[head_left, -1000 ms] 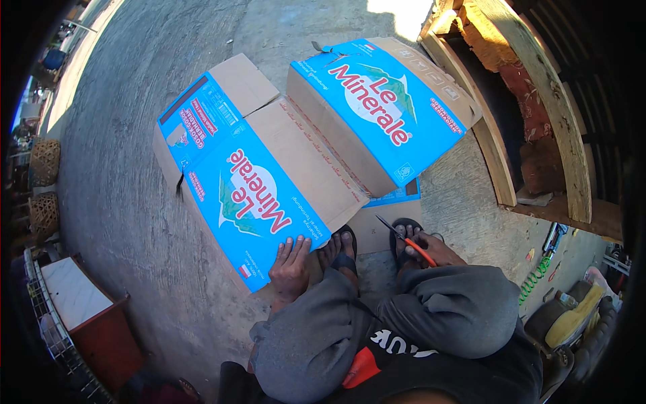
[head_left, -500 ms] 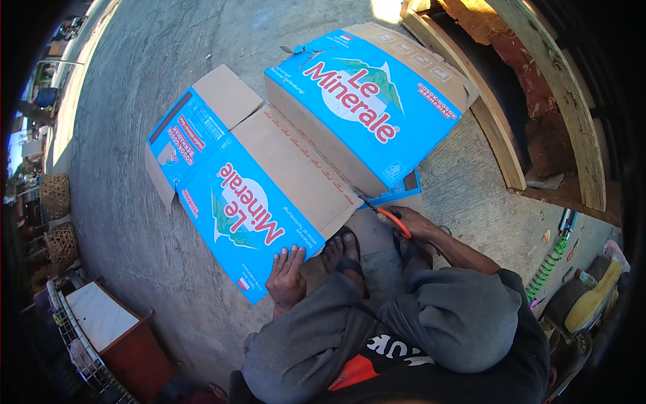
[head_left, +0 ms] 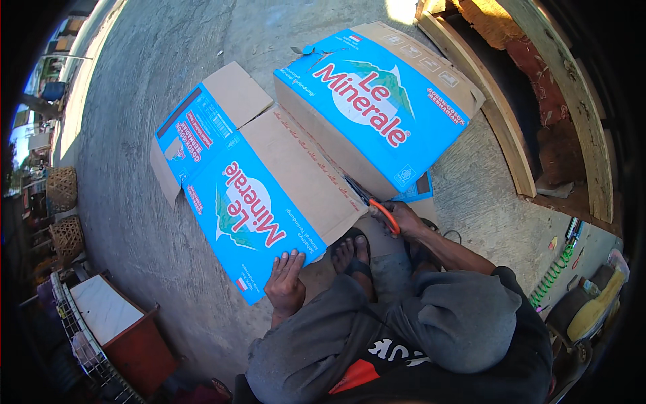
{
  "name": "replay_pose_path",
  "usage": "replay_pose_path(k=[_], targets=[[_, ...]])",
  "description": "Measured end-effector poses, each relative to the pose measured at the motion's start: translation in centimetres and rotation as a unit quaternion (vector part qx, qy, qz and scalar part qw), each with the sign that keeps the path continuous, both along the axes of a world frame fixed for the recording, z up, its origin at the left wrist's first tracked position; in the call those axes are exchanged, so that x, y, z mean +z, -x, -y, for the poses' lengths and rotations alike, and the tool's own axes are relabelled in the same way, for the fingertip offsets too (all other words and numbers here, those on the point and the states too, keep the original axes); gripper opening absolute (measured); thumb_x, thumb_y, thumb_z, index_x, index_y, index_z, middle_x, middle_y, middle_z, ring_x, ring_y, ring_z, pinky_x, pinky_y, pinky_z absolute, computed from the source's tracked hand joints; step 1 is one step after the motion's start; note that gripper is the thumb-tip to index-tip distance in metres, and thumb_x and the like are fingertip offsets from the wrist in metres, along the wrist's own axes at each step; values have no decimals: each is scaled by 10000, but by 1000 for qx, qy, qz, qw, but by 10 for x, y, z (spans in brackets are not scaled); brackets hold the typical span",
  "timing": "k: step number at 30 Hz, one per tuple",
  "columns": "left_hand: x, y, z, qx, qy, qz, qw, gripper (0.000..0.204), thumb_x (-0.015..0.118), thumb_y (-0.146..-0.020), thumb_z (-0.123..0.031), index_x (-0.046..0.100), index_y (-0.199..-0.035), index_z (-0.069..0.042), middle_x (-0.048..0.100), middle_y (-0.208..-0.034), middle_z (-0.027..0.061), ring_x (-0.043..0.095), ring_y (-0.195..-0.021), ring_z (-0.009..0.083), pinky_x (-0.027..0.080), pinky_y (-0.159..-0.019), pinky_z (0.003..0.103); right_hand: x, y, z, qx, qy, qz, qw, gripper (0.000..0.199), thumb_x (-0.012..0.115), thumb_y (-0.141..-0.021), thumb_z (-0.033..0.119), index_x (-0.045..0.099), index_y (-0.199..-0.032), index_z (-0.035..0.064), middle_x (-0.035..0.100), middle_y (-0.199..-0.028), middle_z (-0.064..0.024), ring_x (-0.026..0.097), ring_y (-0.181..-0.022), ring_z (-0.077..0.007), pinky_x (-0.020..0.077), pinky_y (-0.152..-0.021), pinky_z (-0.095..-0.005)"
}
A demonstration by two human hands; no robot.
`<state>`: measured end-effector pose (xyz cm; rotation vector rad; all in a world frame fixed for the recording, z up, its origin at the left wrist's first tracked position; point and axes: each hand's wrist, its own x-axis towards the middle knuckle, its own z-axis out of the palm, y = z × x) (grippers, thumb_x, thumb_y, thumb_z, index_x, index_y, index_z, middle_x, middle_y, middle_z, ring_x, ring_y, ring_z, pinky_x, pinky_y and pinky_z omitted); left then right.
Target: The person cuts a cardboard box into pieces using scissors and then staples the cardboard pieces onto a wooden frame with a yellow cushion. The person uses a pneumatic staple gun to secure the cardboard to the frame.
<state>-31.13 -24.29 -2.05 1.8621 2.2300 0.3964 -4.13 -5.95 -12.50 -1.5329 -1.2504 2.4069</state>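
Note:
A flattened cardboard box [head_left: 269,145], blue-printed outside and brown on its flaps, lies spread in front of me. A long slit parts its left panel from the larger right panel [head_left: 367,101]. My left hand [head_left: 285,283] grips the near edge of the left blue panel, fingers on top and thumb hidden. My right hand [head_left: 406,219] holds orange-handled scissors [head_left: 385,214] at the near end of the slit. Their blades point up and left between the two panels and are partly hidden by the cardboard. My sandaled foot [head_left: 356,252] is just below the box's near corner.
Rough concrete floor [head_left: 175,40] surrounds the box. At right stands a wooden frame [head_left: 488,111], with a green coiled hose [head_left: 553,273] nearer me. Woven baskets [head_left: 66,232] and a white-topped red-brown box [head_left: 128,337] are at left.
The scissors and my right hand have moved left and slightly up, farther into the slit. My left hand stays on the panel edge. The whole view has shifted a little.

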Motion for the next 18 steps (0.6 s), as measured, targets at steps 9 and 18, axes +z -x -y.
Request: replay_pose_path(k=[9, 18], targets=[[19, 15, 1, -4, -7, 3, 1000, 436, 582, -786, 134, 759, -1115, -91, 740, -1133, 115, 684, -1138, 277, 496, -1048, 453, -8, 35, -2, -15, -12, 3, 1000, 554, 707, -917, 520, 717, -1100, -3, 573, -654, 18, 531, -574, -60, 422, -516, -244], [22, 16, 8, -2, -6, 0, 1000, 444, 548, -781, 167, 754, -1097, -69, 739, -1114, 146, 690, -1119, 308, 497, -1048, 464, -23, 63, -20, 24, -68, -4, 997, 655, 707, -888, 583, 715, -1111, -33, 690, -853, -102, 632, -773, -131, 498, -656, -306]])
